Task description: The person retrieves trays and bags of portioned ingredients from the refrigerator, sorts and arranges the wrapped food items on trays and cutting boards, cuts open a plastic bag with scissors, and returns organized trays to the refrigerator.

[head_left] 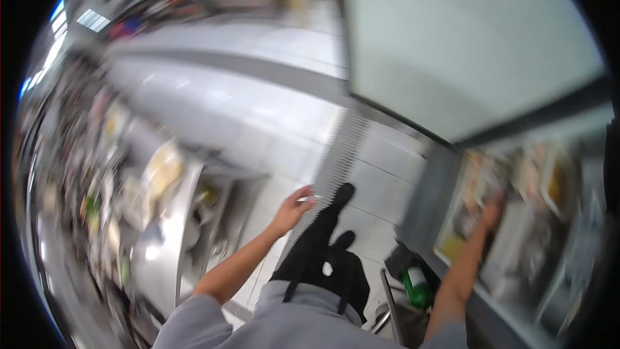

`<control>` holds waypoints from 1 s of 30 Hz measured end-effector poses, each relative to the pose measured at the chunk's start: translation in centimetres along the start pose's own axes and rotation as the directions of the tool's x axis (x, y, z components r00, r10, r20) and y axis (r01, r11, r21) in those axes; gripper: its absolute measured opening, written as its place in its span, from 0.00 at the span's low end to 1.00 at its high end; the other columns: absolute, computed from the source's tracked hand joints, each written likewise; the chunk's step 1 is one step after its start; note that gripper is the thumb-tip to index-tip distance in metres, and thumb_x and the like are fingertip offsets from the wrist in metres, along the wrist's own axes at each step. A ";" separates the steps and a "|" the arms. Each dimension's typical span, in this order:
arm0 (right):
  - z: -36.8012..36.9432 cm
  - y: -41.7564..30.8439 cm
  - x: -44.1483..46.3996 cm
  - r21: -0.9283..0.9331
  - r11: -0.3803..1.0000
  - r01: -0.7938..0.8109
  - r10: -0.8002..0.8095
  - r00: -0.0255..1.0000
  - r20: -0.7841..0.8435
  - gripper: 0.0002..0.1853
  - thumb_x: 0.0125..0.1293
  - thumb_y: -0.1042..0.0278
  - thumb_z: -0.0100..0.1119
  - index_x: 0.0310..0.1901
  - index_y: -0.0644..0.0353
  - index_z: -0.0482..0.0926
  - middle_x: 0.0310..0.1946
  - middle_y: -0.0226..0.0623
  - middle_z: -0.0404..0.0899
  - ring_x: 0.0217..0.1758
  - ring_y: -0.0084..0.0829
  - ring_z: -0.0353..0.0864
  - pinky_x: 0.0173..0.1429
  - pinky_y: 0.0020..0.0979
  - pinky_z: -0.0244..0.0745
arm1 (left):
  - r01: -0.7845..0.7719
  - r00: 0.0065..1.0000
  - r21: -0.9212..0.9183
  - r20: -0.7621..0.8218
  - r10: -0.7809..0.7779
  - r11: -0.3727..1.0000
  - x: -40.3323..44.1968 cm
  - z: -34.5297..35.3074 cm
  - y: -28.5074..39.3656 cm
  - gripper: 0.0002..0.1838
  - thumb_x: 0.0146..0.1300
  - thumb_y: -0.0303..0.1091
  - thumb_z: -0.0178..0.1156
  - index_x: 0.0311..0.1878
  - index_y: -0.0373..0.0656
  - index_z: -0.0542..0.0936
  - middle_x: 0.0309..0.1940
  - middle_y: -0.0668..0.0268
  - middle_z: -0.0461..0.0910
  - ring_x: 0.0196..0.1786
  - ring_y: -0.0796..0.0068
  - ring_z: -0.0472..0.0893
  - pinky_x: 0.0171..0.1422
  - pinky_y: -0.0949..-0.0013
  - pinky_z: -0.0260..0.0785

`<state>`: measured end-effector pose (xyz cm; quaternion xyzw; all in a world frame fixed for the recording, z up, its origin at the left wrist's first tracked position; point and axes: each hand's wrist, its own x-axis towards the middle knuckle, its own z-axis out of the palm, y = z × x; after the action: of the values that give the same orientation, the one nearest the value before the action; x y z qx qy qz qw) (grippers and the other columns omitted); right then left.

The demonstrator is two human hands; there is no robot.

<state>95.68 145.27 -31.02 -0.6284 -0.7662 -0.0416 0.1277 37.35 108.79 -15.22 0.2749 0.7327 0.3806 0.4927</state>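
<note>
My left hand (297, 210) hangs in the air over the tiled floor, fingers loosely bent and apart, with nothing seen in it. To the right, my right hand (492, 212) reaches in among food containers in an open storage unit (429, 210). Its fingers are smeared by motion, so I cannot see whether they hold anything. Close by that hand are a pale container (547, 174) with orange and yellow contents and a long, whitish, wrapped-looking shape (516, 239). Blur hides what most of the contents are.
A large pale panel (471, 45), perhaps the unit's door, stands at the upper right. Near my right forearm is a green bottle (418, 287). A steel counter (165, 239), cluttered and blurred, runs along the left. A floor grate (342, 148) crosses the white tiles (381, 174).
</note>
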 end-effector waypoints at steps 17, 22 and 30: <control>-13.8 -40.0 -10.4 0.761 0.639 0.111 -0.574 0.728 0.376 0.27 0.66 0.66 0.62 0.66 0.60 0.69 0.55 0.46 0.75 0.49 0.36 0.78 0.50 0.37 0.76 | -0.581 0.304 -0.712 -0.640 -0.706 0.395 -18.1 -29.4 -6.4 0.28 0.62 0.50 0.67 0.53 0.37 0.73 0.43 0.56 0.75 0.34 0.64 0.79 0.33 0.70 0.74; -19.3 -54.4 -12.0 0.838 0.515 0.180 -0.812 0.415 0.410 0.26 0.64 0.67 0.64 0.63 0.60 0.72 0.47 0.44 0.80 0.44 0.36 0.81 0.50 0.36 0.76 | -0.527 0.215 -0.655 -0.719 -0.661 0.542 -16.1 -34.9 -12.1 0.19 0.66 0.33 0.59 0.52 0.29 0.70 0.45 0.50 0.72 0.34 0.57 0.80 0.37 0.64 0.84; -25.8 -66.5 -13.2 0.909 0.417 0.021 -0.845 0.377 0.379 0.20 0.67 0.66 0.62 0.58 0.64 0.77 0.49 0.46 0.82 0.47 0.34 0.82 0.54 0.34 0.75 | -0.451 0.058 -0.466 -0.866 -0.496 0.761 -24.2 -28.1 -8.1 0.07 0.64 0.31 0.59 0.34 0.36 0.79 0.25 0.66 0.78 0.28 0.77 0.77 0.35 0.72 0.72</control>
<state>36.98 113.20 -2.97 -0.1672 -0.8093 0.5631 -0.0009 19.79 77.39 -3.21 -0.2682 0.6808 0.6762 -0.0857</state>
